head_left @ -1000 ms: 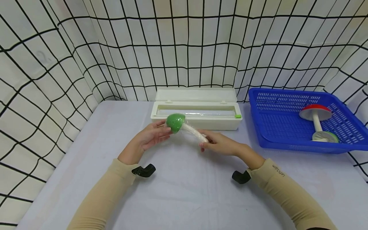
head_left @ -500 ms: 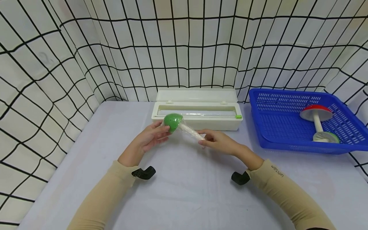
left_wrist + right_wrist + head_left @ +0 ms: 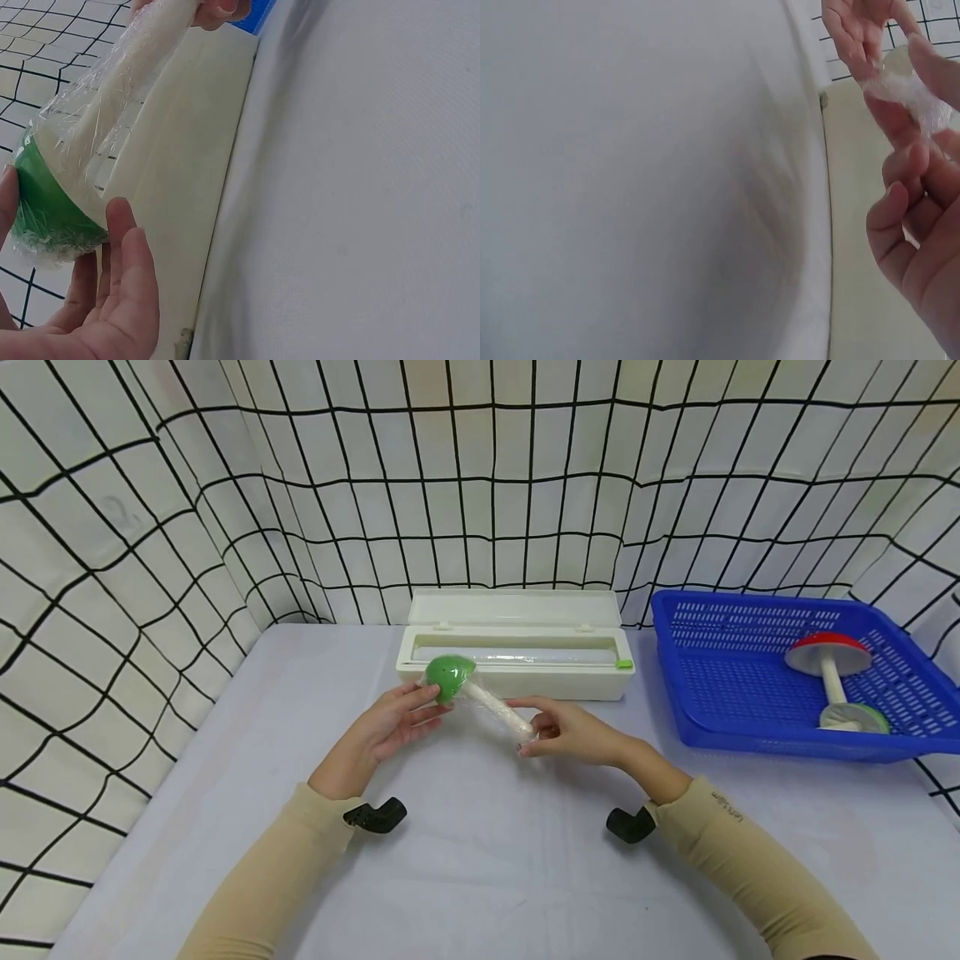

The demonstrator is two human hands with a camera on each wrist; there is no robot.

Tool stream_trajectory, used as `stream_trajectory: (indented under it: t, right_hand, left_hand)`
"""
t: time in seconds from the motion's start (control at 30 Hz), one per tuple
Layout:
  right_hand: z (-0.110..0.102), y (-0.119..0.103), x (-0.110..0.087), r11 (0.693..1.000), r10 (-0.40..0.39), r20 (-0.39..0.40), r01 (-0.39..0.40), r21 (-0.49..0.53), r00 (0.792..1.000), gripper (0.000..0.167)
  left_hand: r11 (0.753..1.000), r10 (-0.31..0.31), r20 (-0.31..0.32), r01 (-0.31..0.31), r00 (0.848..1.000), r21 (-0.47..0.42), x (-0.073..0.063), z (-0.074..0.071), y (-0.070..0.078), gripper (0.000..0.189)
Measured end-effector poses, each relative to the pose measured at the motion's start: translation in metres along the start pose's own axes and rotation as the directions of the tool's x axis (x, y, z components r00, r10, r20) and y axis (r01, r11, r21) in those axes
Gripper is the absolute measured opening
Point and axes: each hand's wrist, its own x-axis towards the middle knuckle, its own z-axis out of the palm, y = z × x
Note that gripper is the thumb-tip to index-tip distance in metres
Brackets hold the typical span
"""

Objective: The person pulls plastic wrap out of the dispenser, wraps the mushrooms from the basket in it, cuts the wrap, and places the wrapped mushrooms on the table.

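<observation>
A mushroom-shaped piece [image 3: 450, 677] with a green cap and a white stem is held up in front of the white box, wrapped in clear cling film [image 3: 112, 90]. The left hand [image 3: 397, 720] grips the cap, thumb on one side and fingers beneath, as the left wrist view shows [image 3: 112, 292]. At the stem's lower end, the right hand [image 3: 573, 735] pinches the wrapped tip between thumb and fingers. Crumpled film [image 3: 930, 112] shows at those fingertips in the right wrist view, where the hand [image 3: 930, 240] hides most of the stem.
Behind the hands stands a white cling film dispenser [image 3: 517, 683], lid raised, a film roll [image 3: 517, 655] inside. To the right, a blue basket [image 3: 780, 739] contains a red-capped mushroom [image 3: 825, 647] and a green-edged one [image 3: 858, 718]. Black netting [image 3: 491, 477] surrounds the white-covered table [image 3: 480, 877].
The wrapped mushroom has shifted slightly left. The right fingers have changed their grip at the stem tip, the thumb now lower; the left hand stays at the cap.
</observation>
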Motion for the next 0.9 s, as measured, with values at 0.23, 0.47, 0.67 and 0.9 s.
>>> stream_trajectory:
  t: [0.23, 0.47, 0.67, 0.9]
  right_hand:
    - [0.0, 0.002, -0.001, 0.987, -0.108, -0.012, 0.106, -0.122, 0.994, 0.073]
    - [0.0, 0.002, -0.003, 0.713, -0.494, 0.03, 0.425, -0.558, 0.869, 0.049]
    - [-0.003, 0.006, -0.001, 0.409, -0.708, 0.13, 0.552, -0.727, 0.695, 0.054]
    - [-0.001, 0.008, 0.001, 0.423, -0.744, 0.005, 0.476, -0.771, 0.669, 0.055]
  left_hand:
    - [1.0, -0.009, 0.004, 0.009, 1.0, -0.014, -0.001, 0.0, 0.0, 0.009]
    - [0.998, -0.043, 0.041, 0.041, 0.998, 0.05, -0.001, -0.004, 0.0, 0.01]
    - [0.96, -0.155, 0.119, 0.121, 0.981, 0.251, -0.002, -0.014, 0.0, 0.04]
    - [0.945, -0.168, 0.125, 0.124, 0.978, 0.304, -0.002, -0.016, 0.0, 0.043]
